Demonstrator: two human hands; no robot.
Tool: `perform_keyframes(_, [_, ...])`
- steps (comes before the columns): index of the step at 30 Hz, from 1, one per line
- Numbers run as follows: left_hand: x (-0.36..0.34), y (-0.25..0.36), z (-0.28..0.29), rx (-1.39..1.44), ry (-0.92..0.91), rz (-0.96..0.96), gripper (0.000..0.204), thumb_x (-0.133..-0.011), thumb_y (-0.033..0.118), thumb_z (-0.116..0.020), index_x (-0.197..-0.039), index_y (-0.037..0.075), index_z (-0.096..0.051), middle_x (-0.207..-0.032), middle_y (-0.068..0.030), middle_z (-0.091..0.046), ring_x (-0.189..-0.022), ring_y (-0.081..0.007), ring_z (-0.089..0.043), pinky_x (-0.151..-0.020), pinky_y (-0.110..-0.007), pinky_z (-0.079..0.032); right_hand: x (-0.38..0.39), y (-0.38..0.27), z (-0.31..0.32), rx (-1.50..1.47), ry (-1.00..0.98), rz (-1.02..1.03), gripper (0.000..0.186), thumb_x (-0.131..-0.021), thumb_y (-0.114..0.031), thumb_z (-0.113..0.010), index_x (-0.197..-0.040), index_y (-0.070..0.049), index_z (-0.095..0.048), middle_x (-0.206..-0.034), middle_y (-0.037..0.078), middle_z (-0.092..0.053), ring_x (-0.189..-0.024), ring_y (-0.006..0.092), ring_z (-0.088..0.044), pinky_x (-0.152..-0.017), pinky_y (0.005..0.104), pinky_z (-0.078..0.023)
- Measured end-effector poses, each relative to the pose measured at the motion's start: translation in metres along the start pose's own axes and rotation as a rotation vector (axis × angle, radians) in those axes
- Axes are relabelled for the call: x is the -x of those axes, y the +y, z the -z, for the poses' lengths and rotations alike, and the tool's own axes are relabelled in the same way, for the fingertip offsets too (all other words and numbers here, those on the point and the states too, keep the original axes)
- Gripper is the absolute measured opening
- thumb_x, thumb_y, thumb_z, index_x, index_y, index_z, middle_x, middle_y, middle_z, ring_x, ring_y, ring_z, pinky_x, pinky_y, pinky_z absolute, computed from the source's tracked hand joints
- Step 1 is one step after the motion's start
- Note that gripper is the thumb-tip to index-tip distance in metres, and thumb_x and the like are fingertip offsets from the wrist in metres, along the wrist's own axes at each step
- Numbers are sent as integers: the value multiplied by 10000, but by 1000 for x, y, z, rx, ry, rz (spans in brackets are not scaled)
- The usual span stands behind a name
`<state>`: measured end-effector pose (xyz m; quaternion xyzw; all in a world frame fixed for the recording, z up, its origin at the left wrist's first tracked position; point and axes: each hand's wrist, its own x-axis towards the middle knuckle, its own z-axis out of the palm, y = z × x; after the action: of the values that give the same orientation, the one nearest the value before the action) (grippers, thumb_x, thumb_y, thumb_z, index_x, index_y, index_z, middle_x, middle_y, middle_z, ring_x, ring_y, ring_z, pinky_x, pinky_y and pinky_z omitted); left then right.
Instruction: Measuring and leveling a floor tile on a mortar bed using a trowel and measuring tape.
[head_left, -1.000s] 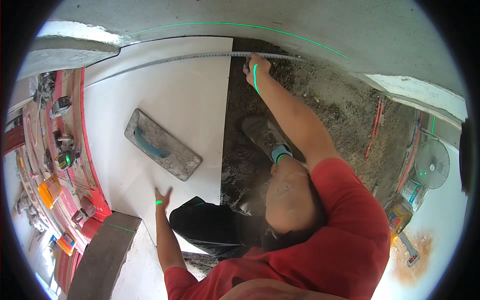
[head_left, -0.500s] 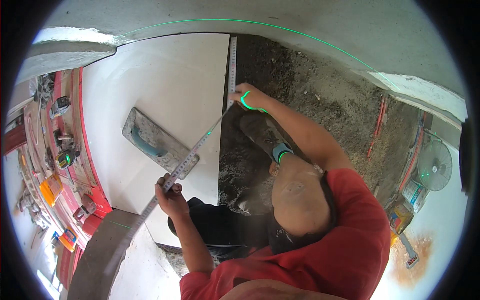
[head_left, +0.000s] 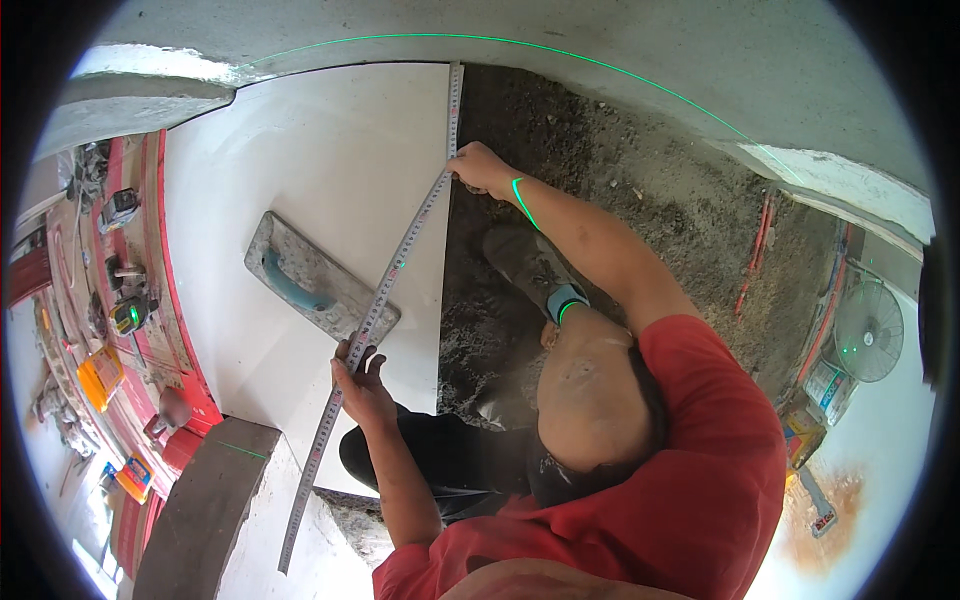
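A silver measuring tape (head_left: 420, 215) runs diagonally across the large white tile (head_left: 215, 260), bending near the top to lie along its right edge. My right hand (head_left: 478, 170) is closed on the tape at that bend. My left hand (head_left: 365, 390) grips the tape lower down, fingers curled round it, with the loose length trailing toward the lower left. A grey float (head_left: 290, 270) with a teal handle lies on the tile, partly under the tape. Right of the tile is dark, rough mortar (head_left: 530, 120) where my shoe (head_left: 525, 260) rests.
A grey wall (head_left: 600, 30) with a green laser line curves along the top. At left, red boards (head_left: 185, 380) hold tools and yellow items (head_left: 100, 380). A dark step (head_left: 200, 510) is lower left. At right are red pipes (head_left: 760, 240) and a fan (head_left: 865, 330).
The tape has swung from lying across the tile's top to a bent diagonal. My right hand moved down and left from the top; my left hand rose from the tile and took hold of the tape.
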<state>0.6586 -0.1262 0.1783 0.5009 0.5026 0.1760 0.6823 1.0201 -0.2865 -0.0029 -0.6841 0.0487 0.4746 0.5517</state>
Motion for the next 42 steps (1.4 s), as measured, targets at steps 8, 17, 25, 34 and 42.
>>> perform_keyframes(8, [-5,3,-1,31,9,24,557,-1138,454,-434,-1413,-14,-560,-1198,-156,-709,-1051,-231,-692,-835,-385,-591,-6,12,-6,-16,100,45,286,-877,-131,-626,-639,26,-601,-543,111,-549,-428,218,-532,-408,401,-376])
perform_keyframes(17, [-14,6,-1,40,8,28,579,-1135,479,-428,-1421,-10,-550,-1201,-149,-699,-1061,-228,-683,-854,-390,-572,-7,13,-13,56,132,37,334,-876,-204,-648,-629,19,-643,-550,136,-599,-451,226,-578,-467,418,-442])
perform_keyframes(25, [-16,13,-6,-58,-13,3,587,-1139,458,-435,-1463,-24,-516,-1261,-163,-671,-1091,-251,-684,-877,-414,-573,-17,13,-28,341,333,221,352,-841,-298,-677,-800,47,-738,-782,277,-699,-799,472,-705,-791,513,-554])
perform_keyframes(34, [90,58,167,501,295,1,535,-1129,434,-501,-1429,-9,-514,-1219,-199,-720,-957,-263,-747,-812,-378,-606,183,-71,-39,182,-251,146,391,-1079,-370,-601,-835,-66,-631,-665,-19,-522,-569,72,-466,-512,276,-352])
perform_keyframes(42, [282,-99,425,1099,558,-193,365,-1125,371,-536,-1356,105,-635,-1139,-125,-757,-1019,-235,-707,-832,-358,-582,403,-34,25,915,-453,67,262,-963,-222,-674,-1118,-12,-695,-1072,142,-763,-935,231,-716,-837,446,-559])
